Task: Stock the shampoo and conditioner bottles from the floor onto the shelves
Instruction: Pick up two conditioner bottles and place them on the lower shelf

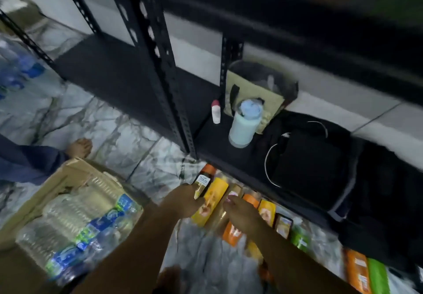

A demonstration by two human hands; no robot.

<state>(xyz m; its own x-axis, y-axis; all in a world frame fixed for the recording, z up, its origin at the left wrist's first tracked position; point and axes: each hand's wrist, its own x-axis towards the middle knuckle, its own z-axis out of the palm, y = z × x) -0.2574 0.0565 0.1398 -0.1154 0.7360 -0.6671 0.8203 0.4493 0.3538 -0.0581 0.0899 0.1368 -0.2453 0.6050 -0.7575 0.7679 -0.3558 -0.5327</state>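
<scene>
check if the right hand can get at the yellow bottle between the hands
Probably yes: the right hand is just beside the yellow bottle, whose top lies bare; only the left hand, gripping the dark bottle, crowds its far edge.

Open brown cardboard box (75,174) seen lower left, packed with clear plastic water bottles (75,222), blue-green labelled. Pale blue lidded tumbler (243,124) set just before tan fabric bag (256,92); small white red-capped bottle (215,111) beside it, left; black backpack (309,156) right.
</scene>
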